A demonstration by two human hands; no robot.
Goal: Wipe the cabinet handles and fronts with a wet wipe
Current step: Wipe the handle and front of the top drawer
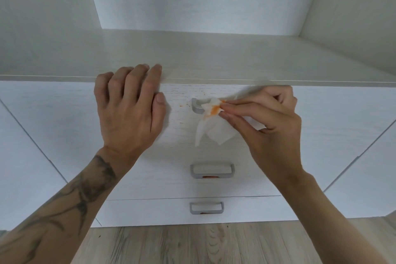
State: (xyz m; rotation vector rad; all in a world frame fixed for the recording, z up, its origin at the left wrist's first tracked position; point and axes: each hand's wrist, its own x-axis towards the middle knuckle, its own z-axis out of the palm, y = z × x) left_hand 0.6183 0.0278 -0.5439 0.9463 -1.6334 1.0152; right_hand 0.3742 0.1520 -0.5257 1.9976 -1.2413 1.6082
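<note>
Wet wipe [211,122] in right-hand [272,122] fingertip grip, against top handle [198,107]

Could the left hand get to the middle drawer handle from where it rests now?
Probably yes. The left hand lies flat on the top drawer front, holding nothing, and the middle handle sits just below with nothing in between. The right hand and wipe stay higher up.

white woodgrain-textured laminate, matt, on the drawer front [214,152] and the shelf top [214,55]. brushed grey metal look, satin, on the top handle [196,107], middle handle [212,170] and bottom handle [206,207]. thin, soft, fibrous white wet wipe [214,130], crumpled, smeared orange. pale grey-brown wood-look planks, matt, on the floor [203,244].
</note>
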